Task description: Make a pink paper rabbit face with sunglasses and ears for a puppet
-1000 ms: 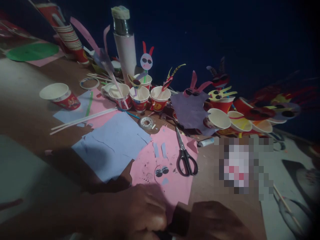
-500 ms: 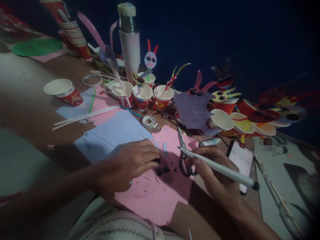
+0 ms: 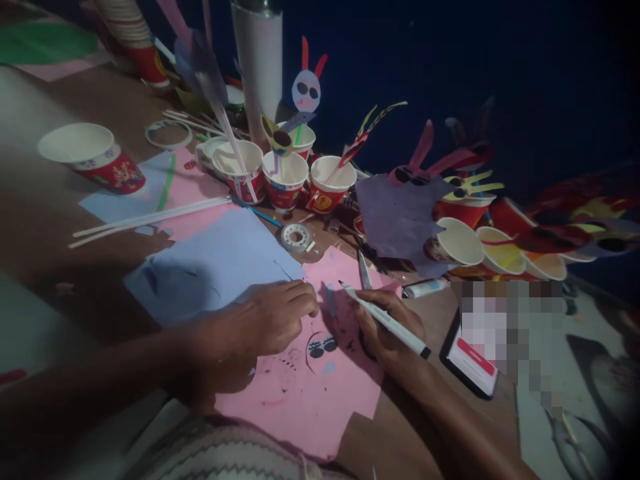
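My right hand (image 3: 390, 327) grips a white marker (image 3: 390, 321), its dark uncapped tip pointing up and left over the pink paper (image 3: 295, 407). My left hand (image 3: 275, 317) is closed with curled fingers by the paper's left side; whatever those fingers may hold is hidden. Between the hands lies a pink paper face (image 3: 323, 353) with two dark oval eyes, dark wavy marks above them and a small bluish patch below. Scissors (image 3: 365, 270) lie behind my right hand, which covers their handles. Blue paper (image 3: 225, 250) extends beyond my left hand.
Several paper cups (image 3: 333, 187) with paper-figure sticks stand behind. A tape roll (image 3: 296, 237), white sticks (image 3: 150, 219) and a tilted cup (image 3: 95, 160) are on the left and middle. A phone (image 3: 470, 367) lies right; a tall flask (image 3: 260, 67) stands at the back.
The view has moved closer. My left fingers have curled in and drawn back from the paper face, which shows more fully. The marker in my right hand has swung to a steeper slant.
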`<action>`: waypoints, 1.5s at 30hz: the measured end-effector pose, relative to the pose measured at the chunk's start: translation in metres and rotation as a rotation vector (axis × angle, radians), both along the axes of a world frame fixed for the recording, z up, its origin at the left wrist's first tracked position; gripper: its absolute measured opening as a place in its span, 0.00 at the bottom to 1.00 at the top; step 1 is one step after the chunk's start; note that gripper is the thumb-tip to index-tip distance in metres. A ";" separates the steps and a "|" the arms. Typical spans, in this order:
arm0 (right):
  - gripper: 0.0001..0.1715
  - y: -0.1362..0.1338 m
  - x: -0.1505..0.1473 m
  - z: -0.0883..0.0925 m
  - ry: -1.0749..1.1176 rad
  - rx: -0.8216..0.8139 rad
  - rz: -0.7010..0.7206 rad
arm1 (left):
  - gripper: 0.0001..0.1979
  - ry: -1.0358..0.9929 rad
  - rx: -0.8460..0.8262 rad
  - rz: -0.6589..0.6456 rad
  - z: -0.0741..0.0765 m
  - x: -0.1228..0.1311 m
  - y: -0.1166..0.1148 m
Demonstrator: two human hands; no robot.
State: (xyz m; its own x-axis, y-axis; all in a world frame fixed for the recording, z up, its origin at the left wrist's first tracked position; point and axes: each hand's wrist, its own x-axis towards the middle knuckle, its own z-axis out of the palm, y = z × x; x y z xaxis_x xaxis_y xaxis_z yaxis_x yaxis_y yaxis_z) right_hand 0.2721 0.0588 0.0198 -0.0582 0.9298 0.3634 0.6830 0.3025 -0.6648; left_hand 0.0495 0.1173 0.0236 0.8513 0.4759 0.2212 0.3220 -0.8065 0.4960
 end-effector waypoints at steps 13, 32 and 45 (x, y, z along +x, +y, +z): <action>0.07 -0.001 0.003 0.000 -0.044 -0.155 -0.103 | 0.11 0.114 0.136 -0.007 -0.007 0.005 -0.003; 0.06 0.002 0.002 -0.003 -0.063 -0.063 -0.080 | 0.11 0.266 0.216 -0.011 -0.007 0.011 -0.005; 0.04 0.003 -0.001 0.001 -0.083 -0.091 -0.067 | 0.13 0.242 0.146 0.029 -0.007 0.013 -0.007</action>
State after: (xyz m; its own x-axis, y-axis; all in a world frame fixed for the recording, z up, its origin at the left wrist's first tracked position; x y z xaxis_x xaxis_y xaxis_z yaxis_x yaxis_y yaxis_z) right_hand 0.2710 0.0614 0.0206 -0.0212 0.9615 0.2738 0.7531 0.1955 -0.6282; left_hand 0.0624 0.1099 0.0163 0.8740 0.4791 0.0812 0.4411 -0.8523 0.2810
